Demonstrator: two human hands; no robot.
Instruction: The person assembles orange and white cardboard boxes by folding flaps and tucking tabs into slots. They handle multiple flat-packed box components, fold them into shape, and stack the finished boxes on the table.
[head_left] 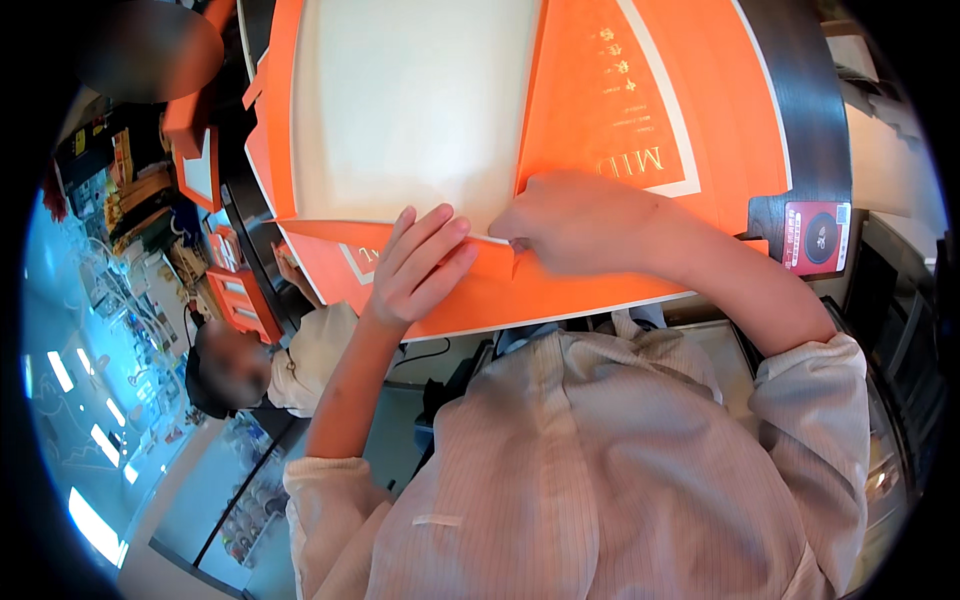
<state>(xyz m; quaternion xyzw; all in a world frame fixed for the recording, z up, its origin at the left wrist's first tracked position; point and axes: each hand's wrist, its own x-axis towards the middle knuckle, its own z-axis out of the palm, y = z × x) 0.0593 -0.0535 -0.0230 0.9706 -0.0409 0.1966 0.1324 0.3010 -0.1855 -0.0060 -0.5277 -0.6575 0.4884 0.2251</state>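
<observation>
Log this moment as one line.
left hand: open, at near flap | right hand: curled, apparently pinching flap corner | orange cardboard: partly folded, pale panel facing up

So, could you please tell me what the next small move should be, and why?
Perhaps press the corner near the right hand together: its fingers are curled there, where the orange cardboard meets the white panel, and the left hand is close by, fingers extended.
</observation>
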